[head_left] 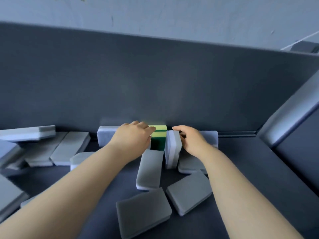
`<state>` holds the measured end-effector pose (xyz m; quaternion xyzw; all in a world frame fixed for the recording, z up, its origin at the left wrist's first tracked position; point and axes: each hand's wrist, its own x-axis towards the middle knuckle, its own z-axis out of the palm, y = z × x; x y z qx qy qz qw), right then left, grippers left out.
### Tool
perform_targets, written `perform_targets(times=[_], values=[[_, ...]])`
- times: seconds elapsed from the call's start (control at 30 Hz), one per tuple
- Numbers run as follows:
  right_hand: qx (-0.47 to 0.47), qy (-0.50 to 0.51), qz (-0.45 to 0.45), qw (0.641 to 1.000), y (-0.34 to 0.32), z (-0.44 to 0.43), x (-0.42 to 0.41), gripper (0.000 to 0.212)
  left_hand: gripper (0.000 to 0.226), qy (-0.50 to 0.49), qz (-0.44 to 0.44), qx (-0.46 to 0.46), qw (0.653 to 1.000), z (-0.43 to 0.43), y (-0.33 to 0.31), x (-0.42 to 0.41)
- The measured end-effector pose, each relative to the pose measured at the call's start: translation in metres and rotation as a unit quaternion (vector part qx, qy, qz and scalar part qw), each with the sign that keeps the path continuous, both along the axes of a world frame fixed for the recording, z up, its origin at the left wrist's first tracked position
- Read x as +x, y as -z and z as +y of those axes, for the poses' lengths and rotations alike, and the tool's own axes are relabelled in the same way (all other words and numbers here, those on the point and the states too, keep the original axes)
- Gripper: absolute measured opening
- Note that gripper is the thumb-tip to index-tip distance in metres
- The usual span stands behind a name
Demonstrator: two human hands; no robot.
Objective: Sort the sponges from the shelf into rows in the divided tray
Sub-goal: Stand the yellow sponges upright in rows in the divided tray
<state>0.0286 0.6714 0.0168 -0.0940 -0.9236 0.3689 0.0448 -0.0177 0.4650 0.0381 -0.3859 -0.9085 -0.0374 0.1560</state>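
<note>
A: Why do both hands go to the back of the shelf (245,169)?

B: I think they take 2 sponges at once. The right hand (191,141) curls its fingers over the upright grey sponge (172,152) and holds it. The left hand (133,136) touches the yellow-green sponge (158,137) with bent fingers; whether it pinches, I cannot tell.

A: And the surface?

B: A dark shelf floor with other grey sponges (149,171) lying loose, a dark back panel (155,75), and a pale wall (155,11) above. The tray is not in view.

Left-edge sponges (10,195), cropped and blurred
</note>
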Motion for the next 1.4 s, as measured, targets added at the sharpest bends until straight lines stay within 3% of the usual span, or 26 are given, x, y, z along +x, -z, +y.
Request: perform_targets(times=[0.17,0.27,0.57,0.87,1.0,1.13,1.3,1.4], values=[[0.034,-0.028,-0.039,0.998,-0.003,0.002,0.008,0.043,0.044,0.008,-0.015,-0.072,0.997,0.025,-0.003,-0.016],[0.054,0.024,-0.003,0.998,-0.008,0.009,0.016,0.041,0.053,0.023,-0.033,-0.094,0.995,0.040,-0.006,-0.021],[-0.007,0.127,0.124,0.984,-0.033,0.036,0.072,0.040,0.061,0.039,-0.058,-0.119,0.990,0.062,-0.012,-0.019],[-0.064,0.237,0.169,0.955,-0.025,0.033,0.089,0.039,0.039,0.042,-0.030,-0.159,0.986,0.080,-0.007,-0.020],[-0.062,0.236,0.205,0.948,-0.022,0.027,0.090,0.037,0.037,0.049,-0.019,-0.114,0.992,0.071,-0.017,-0.018],[-0.112,0.216,0.234,0.941,-0.039,0.017,0.090,0.035,0.038,0.018,-0.023,0.010,1.000,0.051,-0.035,-0.014],[-0.129,0.179,0.251,0.943,-0.063,-0.003,0.085,0.036,0.032,0.045,-0.076,0.131,0.987,0.025,-0.049,-0.001],[-0.114,0.144,0.240,0.953,-0.068,-0.021,0.082,0.044,0.041,0.049,-0.103,0.192,0.975,0.011,-0.049,0.005]])
